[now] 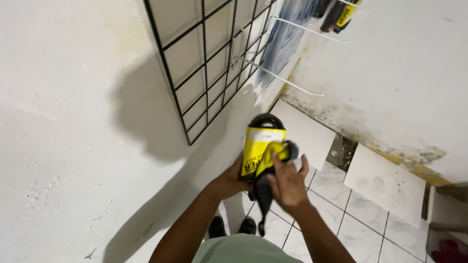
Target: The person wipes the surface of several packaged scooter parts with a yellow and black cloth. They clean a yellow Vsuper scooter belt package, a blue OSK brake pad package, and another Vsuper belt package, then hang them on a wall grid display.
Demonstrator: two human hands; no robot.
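My left hand (229,181) grips a black rubber belt in a yellow cardboard sleeve (258,148), held upright in front of me. My right hand (288,184) holds a second black belt with a yellow sleeve (273,155), pressed against the first one, its black loop hanging down toward the floor. Both hands are close together below a black wire grid panel (209,63) fixed to the white wall.
White metal hooks (280,78) stick out of the grid panel. More black and yellow packaged items (341,14) hang at the top right. The tiled floor (351,224) shows my shoes (233,226), and loose white tiles (385,182) lean against the stained wall base.
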